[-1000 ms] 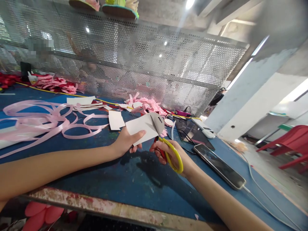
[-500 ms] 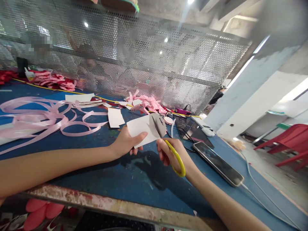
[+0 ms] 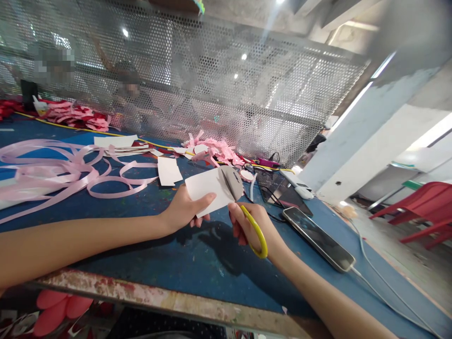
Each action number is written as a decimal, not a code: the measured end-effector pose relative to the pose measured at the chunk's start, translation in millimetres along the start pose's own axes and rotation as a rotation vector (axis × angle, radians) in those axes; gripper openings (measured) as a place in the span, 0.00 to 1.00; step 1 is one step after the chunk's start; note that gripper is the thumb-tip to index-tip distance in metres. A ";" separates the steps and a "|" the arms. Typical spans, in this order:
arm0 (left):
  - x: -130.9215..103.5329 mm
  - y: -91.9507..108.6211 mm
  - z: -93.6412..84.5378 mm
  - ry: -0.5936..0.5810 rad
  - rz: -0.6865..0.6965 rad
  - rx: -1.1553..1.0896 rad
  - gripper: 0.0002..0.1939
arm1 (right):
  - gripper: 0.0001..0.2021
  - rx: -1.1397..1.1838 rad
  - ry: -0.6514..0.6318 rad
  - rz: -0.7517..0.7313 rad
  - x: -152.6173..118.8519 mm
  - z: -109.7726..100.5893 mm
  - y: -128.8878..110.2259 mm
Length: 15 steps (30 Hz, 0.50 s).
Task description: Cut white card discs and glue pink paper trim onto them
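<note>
So the left hand (image 3: 190, 207) is gripping a small white rectangular piece of card (image 3: 203, 190), thumb flat on top and fingers tucked under; the card is held up off the blue, paint-marked bench (image 3: 165, 263), tilted, right between the two hands, just beyond the right hand's fingertips; the right hand (image 3: 252, 221) is curled around a pair of scissors with a yellow plastic handle (image 3: 260, 235), blades up against the card's right end; can't really tell how wide they're spread tbh. Just beyond the left hand there's another white card piece with a notched corner (image 3: 168, 171); further out to its left is a messy pile of pale pink satin ribbon (image 3: 86, 178), with a stack of white card sheets (image 3: 116, 141) behind that; past both hands sits a heap of crumpled pink strips (image 3: 221, 149); and a dark-screened smartphone (image 3: 319, 240) lies just right of the right hand, plugged in.
</note>
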<state>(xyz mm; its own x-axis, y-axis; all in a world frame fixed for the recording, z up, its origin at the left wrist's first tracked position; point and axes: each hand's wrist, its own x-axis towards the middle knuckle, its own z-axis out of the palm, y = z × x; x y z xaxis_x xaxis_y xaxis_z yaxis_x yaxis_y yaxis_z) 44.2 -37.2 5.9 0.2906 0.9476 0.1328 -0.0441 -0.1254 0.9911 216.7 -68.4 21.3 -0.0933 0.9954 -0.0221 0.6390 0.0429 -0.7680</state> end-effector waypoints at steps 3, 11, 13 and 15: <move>-0.1 -0.1 0.0 0.001 -0.005 0.003 0.11 | 0.27 -0.011 -0.004 0.010 -0.3 -1.1 -0.9; -0.7 -0.8 -0.6 0.008 -0.008 0.018 0.12 | 0.26 0.015 -0.025 0.085 0.7 -2.4 -1.1; -0.1 -2.3 -0.6 0.003 -0.005 0.020 0.13 | 0.26 0.061 -0.043 0.083 0.8 -0.5 -1.0; 0.3 -4.0 -0.2 -0.006 -0.008 0.020 0.13 | 0.26 0.140 -0.079 0.066 1.0 1.6 0.2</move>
<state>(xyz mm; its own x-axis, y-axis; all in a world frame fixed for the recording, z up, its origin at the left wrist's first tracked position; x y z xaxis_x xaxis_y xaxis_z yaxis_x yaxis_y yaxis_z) 44.3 -36.4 2.0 0.2968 0.9467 0.1250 -0.0227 -0.1238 0.9920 215.6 -67.5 20.1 -0.1176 0.9856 -0.1212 0.5334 -0.0403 -0.8449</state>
